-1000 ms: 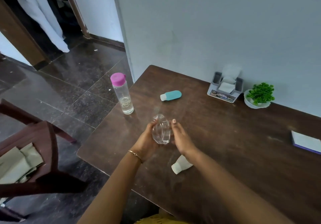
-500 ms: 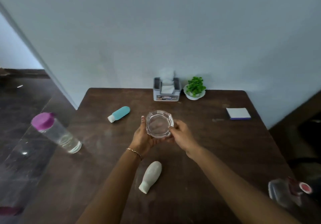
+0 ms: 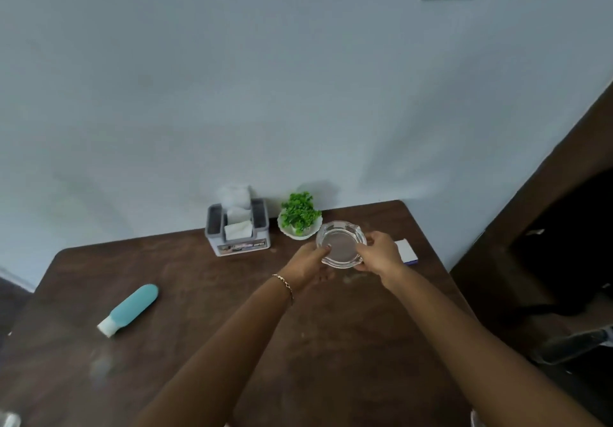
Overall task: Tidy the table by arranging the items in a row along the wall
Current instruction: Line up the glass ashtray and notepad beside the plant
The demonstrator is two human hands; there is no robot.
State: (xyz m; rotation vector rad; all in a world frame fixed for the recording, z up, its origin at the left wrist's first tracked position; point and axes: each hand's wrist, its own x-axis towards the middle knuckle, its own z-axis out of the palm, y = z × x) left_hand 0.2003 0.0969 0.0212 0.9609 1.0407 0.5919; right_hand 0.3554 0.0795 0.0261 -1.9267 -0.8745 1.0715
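Round clear glass ashtray (image 3: pixel 341 242), notched at its rim, sits between both hands at the far right of the dark brown wooden surface (image 3: pixel 331 343), mouth upward and close to level. From my remote view, the left hand (image 3: pixel 310 262) grips the near-left edge with curled fingers, a thin gold chain at its wrist. The right hand (image 3: pixel 378 254) pinches the right edge, thumb on top of the rim. I cannot tell whether the base already rests on the wood or hangs just above it. Being round, the ashtray has no long axis to line up; what matters is the direction of the pale blue-grey wall (image 3: pixel 298 95), which lies straight ahead of the hands, beyond the dish. Just to its left, almost touching, stands a small green potted plant in a white scalloped bowl (image 3: pixel 300 219). Left of that is a grey tissue holder with white tissues (image 3: pixel 237 231); both are against the wall. A white notepad with a purple edge (image 3: pixel 406 252) lies just right of the right hand, partly hidden by it. I judge the ashtray needs only a short forward push into the gap between plant and notepad. Both hands are equally near, so neither leads. A teal plastic tube with a white cap (image 3: pixel 129 309) lies on its side well apart at the near left.
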